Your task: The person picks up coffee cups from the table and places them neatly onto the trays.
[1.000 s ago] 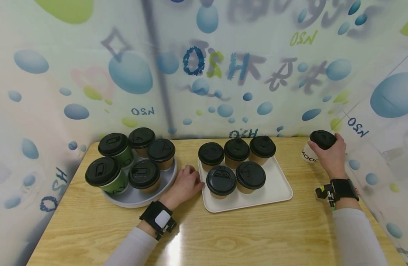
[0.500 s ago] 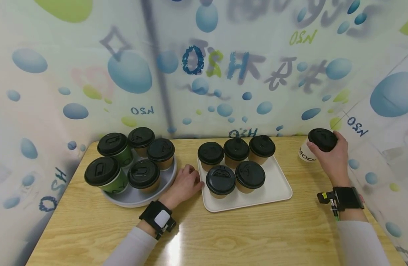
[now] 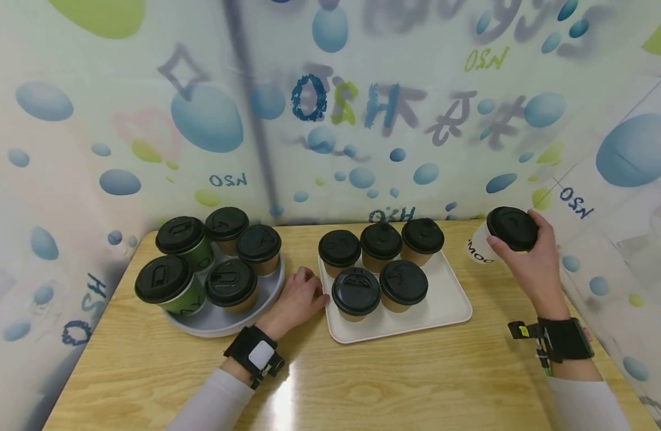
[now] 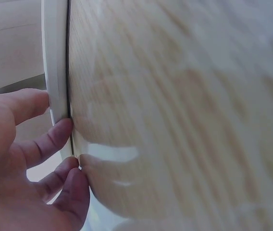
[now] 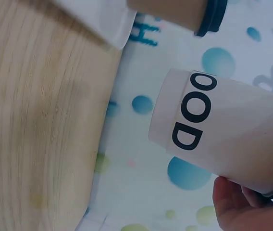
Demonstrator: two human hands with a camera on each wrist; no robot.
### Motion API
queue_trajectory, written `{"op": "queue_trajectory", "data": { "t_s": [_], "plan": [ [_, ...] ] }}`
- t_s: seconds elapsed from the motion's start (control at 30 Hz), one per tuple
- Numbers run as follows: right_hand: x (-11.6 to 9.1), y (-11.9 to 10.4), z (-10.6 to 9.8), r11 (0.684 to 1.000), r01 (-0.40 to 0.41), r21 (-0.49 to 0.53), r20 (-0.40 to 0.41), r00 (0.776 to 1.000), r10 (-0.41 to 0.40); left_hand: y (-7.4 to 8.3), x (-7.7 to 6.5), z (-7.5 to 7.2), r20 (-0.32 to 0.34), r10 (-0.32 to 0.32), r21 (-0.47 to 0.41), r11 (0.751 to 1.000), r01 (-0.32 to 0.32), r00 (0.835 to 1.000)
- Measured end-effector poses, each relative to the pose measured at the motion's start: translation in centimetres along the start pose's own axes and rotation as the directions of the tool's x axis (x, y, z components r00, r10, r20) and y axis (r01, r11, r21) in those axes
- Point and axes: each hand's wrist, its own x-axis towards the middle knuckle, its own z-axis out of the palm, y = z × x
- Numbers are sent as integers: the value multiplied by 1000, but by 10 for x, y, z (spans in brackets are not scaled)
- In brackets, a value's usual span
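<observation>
A white paper cup (image 3: pixel 478 244) with a black lid (image 3: pixel 513 228) and dark lettering is held by my right hand (image 3: pixel 532 266), thumb and fingers around its lid end. In the right wrist view the cup (image 5: pixel 237 130) shows its base apart from the tabletop, above it. My left hand (image 3: pixel 300 298) rests on the table, its fingertips at the left edge of a white rectangular tray (image 3: pixel 448 302). Left wrist view: a fingertip touches the tray's rim (image 4: pixel 58 57); the fingers are loosely bent. Several brown cups with black lids (image 3: pixel 404 282) stand on the tray.
A grey round tray (image 3: pixel 212 329) at the left bears green cups (image 3: pixel 192 297) and brown cups (image 3: pixel 241 302), all with black lids. The wooden table (image 3: pixel 395 383) ends at a patterned curtain-like wall (image 3: pixel 330 173) behind and at the sides.
My right hand has moved slightly left with the white cup, which looks raised and a bit larger in the head view. The left hand and both trays have stayed put.
</observation>
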Motion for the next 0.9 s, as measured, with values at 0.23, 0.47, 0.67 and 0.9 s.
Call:
{"op": "queue_trajectory", "data": {
  "t_s": [0.23, 0.47, 0.67, 0.9],
  "plan": [
    [-21, -8, 2, 999, 27, 22, 80, 996, -29, 0, 0, 0, -2, 6, -1, 1000, -6, 1000],
    [-39, -9, 15, 997, 74, 17, 176, 981, -76, 3, 0, -2, 6, -8, 15, 1000, 8, 1000],
    [-51, -12, 26, 996, 82, -30, 296, 953, -70, 2, 0, 0, 16, -22, 7, 1000, 21, 1000],
    [-58, -8, 34, 995, 97, -30, 361, 929, -79, 2, 0, 0, 23, -32, 7, 999, 32, 999]
  ]
}}
